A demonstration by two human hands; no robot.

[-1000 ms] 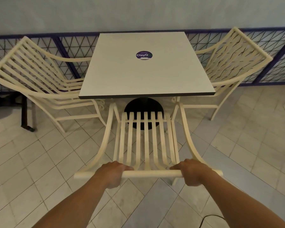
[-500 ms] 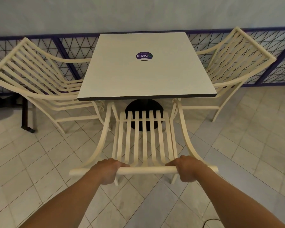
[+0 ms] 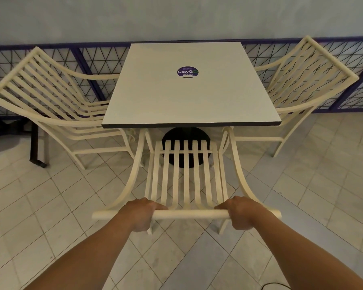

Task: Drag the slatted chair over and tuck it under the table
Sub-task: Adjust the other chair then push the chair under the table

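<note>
Most of the tuck looks done: your left hand [image 3: 139, 214] and right hand [image 3: 242, 213] clamp the top rail [image 3: 189, 214] of the cream slatted chair [image 3: 186, 174], its front just under the white square surface [image 3: 187, 97], a short push left.

A narrow slot under the table [image 3: 189, 97], hemmed in by chairs.
We see the slatted chair [image 3: 186, 181] filling the gap at the near edge, the black pedestal base [image 3: 186, 133] just behind its seat. A left chair [image 3: 50, 97] and a right chair [image 3: 302, 80] flank it closely; floor tiles [image 3: 50, 206] lie open around us.
</note>
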